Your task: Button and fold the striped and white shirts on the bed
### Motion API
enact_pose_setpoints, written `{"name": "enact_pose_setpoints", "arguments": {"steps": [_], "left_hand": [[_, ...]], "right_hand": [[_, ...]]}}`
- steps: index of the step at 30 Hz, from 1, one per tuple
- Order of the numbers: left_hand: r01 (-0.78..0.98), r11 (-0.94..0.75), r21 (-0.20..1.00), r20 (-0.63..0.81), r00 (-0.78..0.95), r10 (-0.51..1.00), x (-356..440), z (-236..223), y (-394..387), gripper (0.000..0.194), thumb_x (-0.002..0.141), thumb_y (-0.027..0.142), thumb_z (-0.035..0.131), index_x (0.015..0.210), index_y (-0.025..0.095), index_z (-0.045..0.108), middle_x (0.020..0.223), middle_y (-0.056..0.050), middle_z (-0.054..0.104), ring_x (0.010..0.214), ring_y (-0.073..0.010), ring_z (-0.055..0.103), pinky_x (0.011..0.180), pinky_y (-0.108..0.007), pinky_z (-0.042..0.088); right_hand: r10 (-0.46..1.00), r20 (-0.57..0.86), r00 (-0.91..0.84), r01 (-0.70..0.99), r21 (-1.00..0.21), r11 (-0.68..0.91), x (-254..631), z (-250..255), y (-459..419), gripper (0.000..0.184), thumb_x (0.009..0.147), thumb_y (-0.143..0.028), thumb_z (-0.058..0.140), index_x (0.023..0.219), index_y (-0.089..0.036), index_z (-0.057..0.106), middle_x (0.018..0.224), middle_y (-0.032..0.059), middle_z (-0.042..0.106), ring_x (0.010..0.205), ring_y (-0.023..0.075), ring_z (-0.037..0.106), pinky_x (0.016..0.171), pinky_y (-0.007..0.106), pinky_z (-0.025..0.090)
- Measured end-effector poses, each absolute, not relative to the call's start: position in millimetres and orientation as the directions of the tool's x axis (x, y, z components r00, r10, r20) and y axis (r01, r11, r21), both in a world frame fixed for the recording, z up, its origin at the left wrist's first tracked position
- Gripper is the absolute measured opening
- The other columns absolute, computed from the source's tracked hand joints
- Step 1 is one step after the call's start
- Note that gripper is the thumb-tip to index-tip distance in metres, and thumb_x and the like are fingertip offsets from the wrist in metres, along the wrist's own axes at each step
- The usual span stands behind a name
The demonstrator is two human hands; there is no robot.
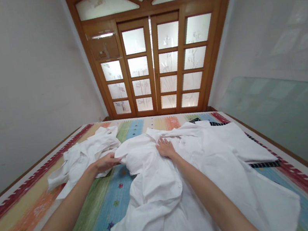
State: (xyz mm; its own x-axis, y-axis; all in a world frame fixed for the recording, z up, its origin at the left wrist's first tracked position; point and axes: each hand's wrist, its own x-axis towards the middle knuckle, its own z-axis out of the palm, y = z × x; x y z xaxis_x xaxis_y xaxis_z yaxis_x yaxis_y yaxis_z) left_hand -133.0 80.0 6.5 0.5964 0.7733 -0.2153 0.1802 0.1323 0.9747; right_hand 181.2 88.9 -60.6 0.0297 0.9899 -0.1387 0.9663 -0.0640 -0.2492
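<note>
A white shirt (209, 165) lies spread over the patterned cloth, its collar end away from me and its left half bunched in folds. My left hand (107, 162) pinches the end of the shirt's left sleeve, fingers closed on the fabric. My right hand (165, 147) rests on the shirt just below the collar, palm down with the fingers spread. Left of the shirt, close to my left hand, sits another crumpled white garment (86, 152).
Under everything is a striped, multicoloured cloth (121, 200). Dark striped fabric (264, 165) shows beneath the shirt's right side. A glass panel (283, 113) leans on the right wall. Wooden doors with frosted panes (153, 64) stand at the far end.
</note>
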Motion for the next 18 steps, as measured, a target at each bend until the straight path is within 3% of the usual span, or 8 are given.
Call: {"name": "enact_pose_setpoints", "arguments": {"steps": [6, 12, 16, 18], "left_hand": [[-0.037, 0.107, 0.994, -0.076, 0.485, 0.871, -132, -11, 58, 0.039, 0.062, 0.031, 0.084, 0.094, 0.016, 0.068, 0.096, -0.007, 0.073, 0.088, -0.0212, 0.067, 0.079, -0.029, 0.052], [-0.216, 0.035, 0.976, 0.012, 0.214, 0.977, -120, 37, 71, 0.037, 0.063, 0.018, 0.081, 0.095, 0.014, 0.062, 0.084, -0.005, 0.072, 0.07, -0.0158, 0.067, 0.062, -0.023, 0.054], [-0.237, -0.054, 0.97, 0.055, 0.0, 0.998, -114, 66, 89, 0.03, 0.064, 0.016, 0.077, 0.091, 0.014, 0.064, 0.075, -0.003, 0.071, 0.066, -0.015, 0.067, 0.061, -0.022, 0.053], [-0.23, -0.081, 0.97, 0.08, -0.015, 0.997, -113, 72, 95, 0.027, 0.065, 0.018, 0.076, 0.089, 0.013, 0.066, 0.076, -0.004, 0.072, 0.069, -0.0164, 0.067, 0.061, -0.023, 0.053]], "right_hand": [[0.981, -0.191, 0.041, 0.97, -0.228, -0.085, 183, -62, 95, 0.061, 0.098, -0.046, 0.014, 0.154, -0.022, 0.017, 0.162, 0.0033, 0.002, 0.148, 0.0233, 0.003, 0.116, 0.045, 0.006], [0.974, -0.225, 0.038, 0.973, -0.215, -0.087, 184, -62, 96, 0.062, 0.098, -0.049, 0.012, 0.155, -0.024, 0.011, 0.162, 0.0018, -0.001, 0.148, 0.0228, 0.001, 0.116, 0.045, 0.005], [0.97, -0.242, 0.025, 0.974, -0.213, -0.078, 186, -60, 96, 0.061, 0.097, -0.052, 0.011, 0.154, -0.029, 0.011, 0.163, 0.0007, -0.001, 0.148, 0.0226, 0.001, 0.116, 0.047, 0.005], [0.969, -0.248, 0.018, 0.975, -0.212, -0.072, 186, -59, 96, 0.061, 0.097, -0.053, 0.011, 0.154, -0.032, 0.011, 0.163, 0.0006, -0.001, 0.148, 0.0228, 0.001, 0.115, 0.047, 0.004]]}}
